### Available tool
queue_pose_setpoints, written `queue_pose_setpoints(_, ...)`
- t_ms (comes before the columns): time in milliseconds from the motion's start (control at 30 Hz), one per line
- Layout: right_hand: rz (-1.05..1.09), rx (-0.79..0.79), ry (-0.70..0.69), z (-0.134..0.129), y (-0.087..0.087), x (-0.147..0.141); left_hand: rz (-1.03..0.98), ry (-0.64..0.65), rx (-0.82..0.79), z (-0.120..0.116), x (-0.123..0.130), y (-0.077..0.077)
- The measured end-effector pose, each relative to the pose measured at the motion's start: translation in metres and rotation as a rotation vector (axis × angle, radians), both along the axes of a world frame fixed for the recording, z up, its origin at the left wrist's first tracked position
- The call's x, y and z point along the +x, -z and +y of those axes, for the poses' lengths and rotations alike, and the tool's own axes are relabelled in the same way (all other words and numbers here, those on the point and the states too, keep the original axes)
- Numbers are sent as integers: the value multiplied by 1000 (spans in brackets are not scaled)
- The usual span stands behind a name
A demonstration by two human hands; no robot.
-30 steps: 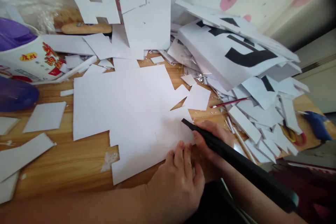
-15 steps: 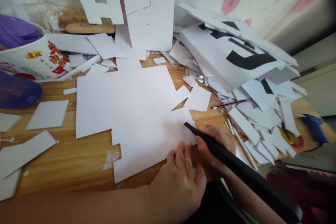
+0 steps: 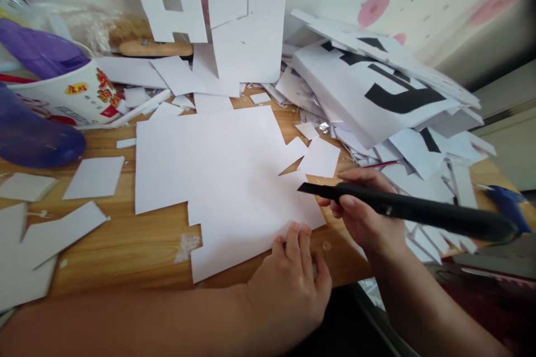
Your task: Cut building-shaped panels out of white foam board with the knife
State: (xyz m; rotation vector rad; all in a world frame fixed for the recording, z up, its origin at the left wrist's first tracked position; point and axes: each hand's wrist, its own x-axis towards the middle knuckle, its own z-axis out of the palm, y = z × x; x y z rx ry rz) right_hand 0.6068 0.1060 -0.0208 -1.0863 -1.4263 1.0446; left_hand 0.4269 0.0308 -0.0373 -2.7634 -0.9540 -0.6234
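Note:
A large white foam board sheet (image 3: 218, 162) with a notched outline lies flat on the wooden table. My left hand (image 3: 288, 279) rests at its near edge, fingers stretched flat on the surface and holding nothing. In my right hand (image 3: 371, 223) is a black utility knife (image 3: 410, 206), its dark blade pointing left above the right part of the sheet. The tip looks close to the surface, but I cannot tell whether it touches. A narrow V-shaped slit cuts into the sheet's right side, beside a loose white offcut (image 3: 320, 157).
White offcuts and black-marked boards (image 3: 377, 83) are heaped at the right, near a blue glue gun (image 3: 508, 206). A printed paper tub (image 3: 71, 97) and a dark blue object (image 3: 39, 134) stand left. Upright cut boards (image 3: 251, 28) lean at the back.
My right hand has moved slightly right and up, turning the knife from a steep slant to nearly level. My left hand stays on the sheet. The whole view has shifted a little.

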Motion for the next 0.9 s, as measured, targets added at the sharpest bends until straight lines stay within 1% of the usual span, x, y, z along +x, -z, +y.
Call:
queue_pose_setpoints(33,-41,-28,-100,9,-5,-3,1,0,2,0,0,0)
queue_pose_setpoints(133,-266,-29,-343,37,-17,-13,-2,0,1,0,-1,1)
queue_pose_setpoints(200,-322,-44,-486,53,-21,-18,-9,2,5,0,-1,1)
queue_pose_setpoints(267,-322,-67,-571,65,-18,-19,-6,5,4,0,-1,0)
queue_pose_setpoints(367,-304,-87,-582,74,-8,-16,-4,7,-8,0,-2,0)
queue_pose_setpoints(467,-256,-82,-566,76,-1,-14,-12,6,3,0,-2,-1)
queue_pose_setpoints(900,-261,-79,-649,77,-3,-13,-15,2,26,1,-1,0)
